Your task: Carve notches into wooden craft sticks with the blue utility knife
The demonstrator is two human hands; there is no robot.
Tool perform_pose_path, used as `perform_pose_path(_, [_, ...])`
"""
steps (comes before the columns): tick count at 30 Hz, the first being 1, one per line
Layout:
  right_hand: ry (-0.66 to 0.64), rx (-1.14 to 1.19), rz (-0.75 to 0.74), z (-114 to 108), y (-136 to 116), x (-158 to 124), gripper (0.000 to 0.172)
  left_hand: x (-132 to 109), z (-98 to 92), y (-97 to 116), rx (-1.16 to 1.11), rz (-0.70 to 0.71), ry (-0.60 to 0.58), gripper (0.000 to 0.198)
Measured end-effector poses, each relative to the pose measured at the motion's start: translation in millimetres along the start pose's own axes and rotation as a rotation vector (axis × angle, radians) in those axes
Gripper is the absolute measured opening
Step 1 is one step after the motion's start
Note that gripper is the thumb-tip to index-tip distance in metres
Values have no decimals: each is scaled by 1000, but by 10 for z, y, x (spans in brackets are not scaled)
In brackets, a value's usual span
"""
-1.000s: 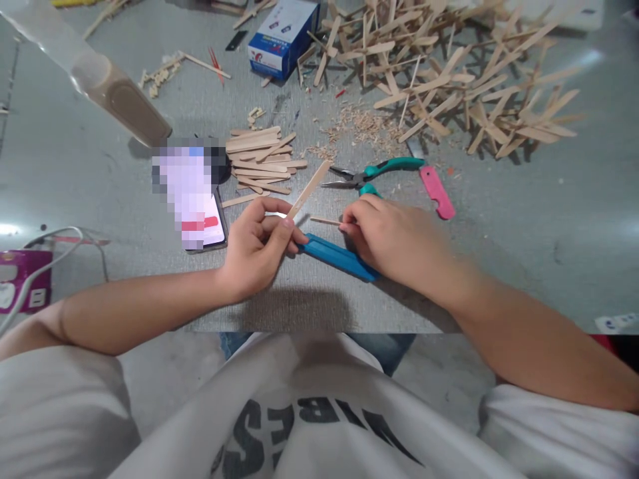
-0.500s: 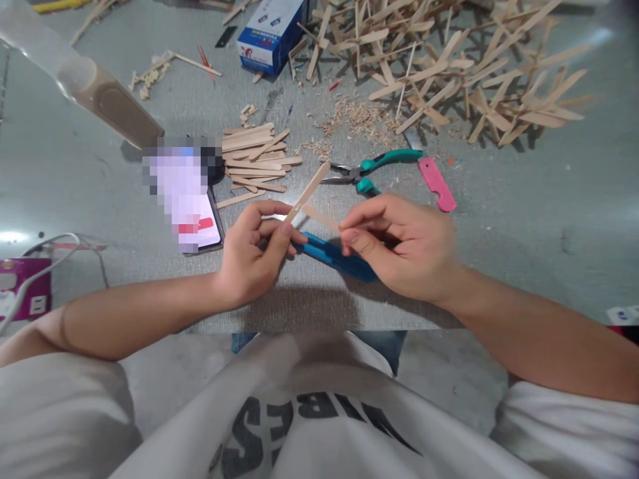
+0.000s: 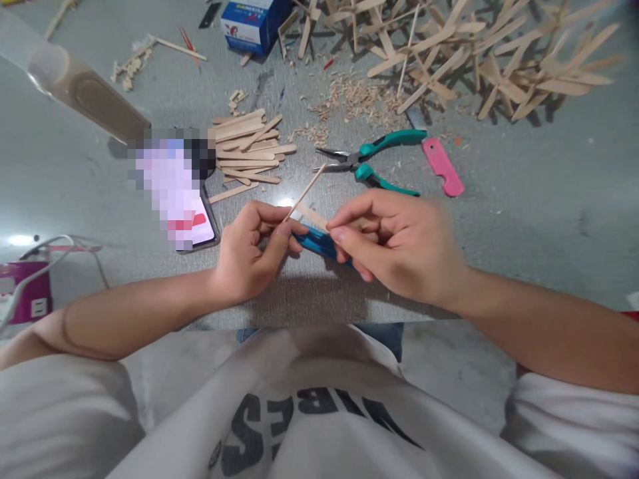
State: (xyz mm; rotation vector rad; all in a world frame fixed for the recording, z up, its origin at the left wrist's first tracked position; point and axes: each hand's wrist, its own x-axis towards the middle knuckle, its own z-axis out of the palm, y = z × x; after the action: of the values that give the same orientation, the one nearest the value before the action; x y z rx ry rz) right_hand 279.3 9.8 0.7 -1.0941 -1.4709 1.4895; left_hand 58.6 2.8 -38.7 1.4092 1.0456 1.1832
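My left hand [image 3: 257, 249] is closed, pinching a popsicle stick [image 3: 306, 190] between thumb and fingers. That stick slants up to the right, with its narrow edge toward me. Closed as well, my right hand [image 3: 394, 239] pinches the right end of a second popsicle stick [image 3: 314, 217]. The left end of this second stick comes close to the first near my left fingertips; whether they touch, I cannot tell. Below both hands lies a blue plastic object [image 3: 319, 243], partly covered by my fingers. Needle-nose pliers [image 3: 353, 159] with green handles lie just beyond, jaws apart.
Loose popsicle sticks [image 3: 252, 159] lie beside a phone [image 3: 200, 226]. A pink-handled cutter [image 3: 443, 166] rests right of the pliers. Farther back are wood shavings [image 3: 357, 103], a heap of crossed sticks [image 3: 439, 53] and a blue-white box [image 3: 249, 30]. A beige, clear-topped object [image 3: 90, 93] stands left.
The stick in my left hand has turned from showing its flat face to nearly edge-on. My right hand has shifted slightly left with its stick. The view has moved a little.
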Motion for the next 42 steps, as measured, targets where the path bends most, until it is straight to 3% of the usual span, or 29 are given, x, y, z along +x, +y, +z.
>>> perform_pose_path(8, [22,-44,-74,26,54,-17,10,-9,-23,-41,23,108,-30,16])
perform_pose_path(10, [39,-151,-194,15,113,-12,10,-13,-70,-48,54,222,-58,6])
perform_pose_path(14, [50,-547,-426,-44,230,26,15,20,-158,-46,159,607,-216,19])
perform_pose_path(16, [24,-695,-488,-82,258,49,17,44,-157,-48,159,678,-221,18])
perform_pose_path(21, [1,-807,-556,-166,269,76,28,39,-95,-76,2,547,-101,10])
perform_pose_path(25, [-40,-851,-592,-203,265,85,32,3,-139,-82,37,442,-155,14])
perform_pose_path(31, [-32,-797,-824,-199,281,111,32,17,-167,-38,69,522,-220,27])
perform_pose_path(37, [-69,-822,-770,-195,268,93,32,4,-115,-16,45,496,-166,13])
perform_pose_path(42, [-85,-845,-788,-193,237,82,32,36,-116,8,116,591,-157,22])
